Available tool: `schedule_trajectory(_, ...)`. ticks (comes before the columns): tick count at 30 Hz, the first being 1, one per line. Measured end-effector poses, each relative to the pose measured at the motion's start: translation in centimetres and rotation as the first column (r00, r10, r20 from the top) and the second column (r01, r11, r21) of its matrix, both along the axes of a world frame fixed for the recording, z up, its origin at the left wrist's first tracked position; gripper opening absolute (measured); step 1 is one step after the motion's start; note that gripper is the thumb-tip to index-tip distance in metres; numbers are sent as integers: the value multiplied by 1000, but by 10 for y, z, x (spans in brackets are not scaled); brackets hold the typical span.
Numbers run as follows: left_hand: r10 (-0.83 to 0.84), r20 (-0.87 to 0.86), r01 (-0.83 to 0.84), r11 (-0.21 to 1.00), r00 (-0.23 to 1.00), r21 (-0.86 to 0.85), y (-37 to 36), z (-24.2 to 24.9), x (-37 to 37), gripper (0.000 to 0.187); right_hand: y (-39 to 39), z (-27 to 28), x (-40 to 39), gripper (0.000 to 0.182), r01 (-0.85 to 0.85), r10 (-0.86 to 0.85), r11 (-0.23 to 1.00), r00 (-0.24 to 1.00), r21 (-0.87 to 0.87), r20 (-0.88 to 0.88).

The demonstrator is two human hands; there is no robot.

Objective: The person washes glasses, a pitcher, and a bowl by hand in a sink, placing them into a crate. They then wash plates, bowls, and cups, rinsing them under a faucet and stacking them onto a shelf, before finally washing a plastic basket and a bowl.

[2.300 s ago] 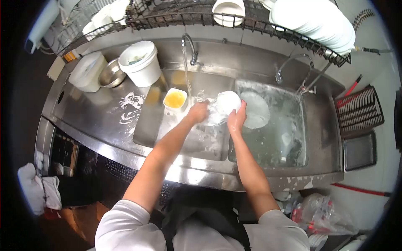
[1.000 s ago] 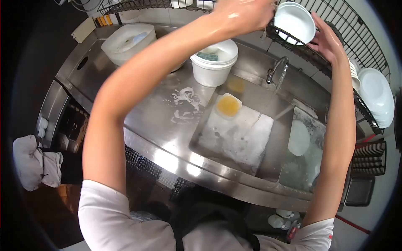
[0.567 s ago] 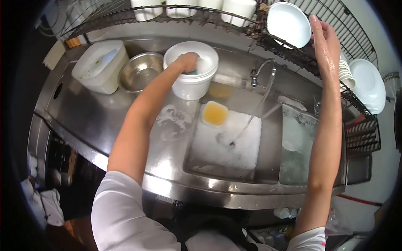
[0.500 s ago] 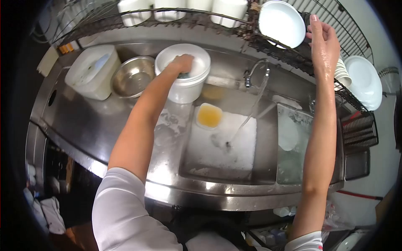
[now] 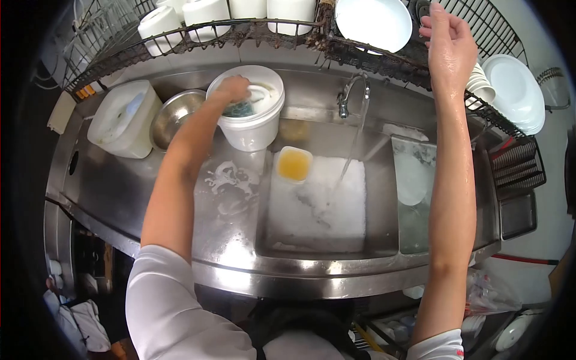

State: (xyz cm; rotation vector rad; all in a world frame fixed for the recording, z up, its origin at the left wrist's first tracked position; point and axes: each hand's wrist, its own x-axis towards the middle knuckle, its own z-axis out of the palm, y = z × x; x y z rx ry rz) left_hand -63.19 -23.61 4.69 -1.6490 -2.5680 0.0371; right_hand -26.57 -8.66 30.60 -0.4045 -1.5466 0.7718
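Left hand [image 5: 233,90]: reaches into the white bucket [image 5: 252,123] on the steel counter [image 5: 150,186], fingers curled down and closed on a blue-green sponge [image 5: 242,109] at the bucket's near inner side
Right hand [image 5: 449,42]: raised to the wire rack [image 5: 282,33] above the sink, wet, fingers loosely bent and slightly apart, holding nothing – it sits just right of the white bowl [image 5: 373,23] without touching it
White bowl: rests tilted on the rack, its hollow facing the camera, at the top of the view
Sponge: inside the bucket, partly under the left hand's fingers; soapy water shows beside it
Bucket's neighbours: a steel bowl [image 5: 171,114] touches its left side, and a white lidded tub [image 5: 120,120] stands further left
Left basin [image 5: 318,204]: full of white foam, with a small square container [image 5: 294,164] of yellow liquid in its far left corner
Tap [image 5: 351,93]: running – a thin stream falls into the foam
Right basin [image 5: 414,198]: holds water and a white plate [image 5: 413,179] lying under the surface
Rack, other contents: white cups [image 5: 204,12] upside down in a row at the left, a stack of white plates [image 5: 516,90] at the far right
Counter: patches of foam [image 5: 228,180] lie between the bucket and the left basin
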Motion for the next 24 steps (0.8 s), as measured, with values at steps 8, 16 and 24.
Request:
schedule_trajectory(8, 333, 517, -615, 450, 788, 648, -91, 61, 39, 40, -28, -75, 42, 17, 66, -59, 998, 866, -5, -497)
schedule_trajectory(16, -405, 902, -863, 394, 148, 318, -48, 9, 207, 35, -62, -240, -12, 34, -207, 421, 846, 824, -491, 379)
schedule_trajectory(24, -558, 554, -744, 643, -618, -183, 57, -171, 311, 49, 24, -360, 72, 32, 200, 464, 629, 679, -752, 569)
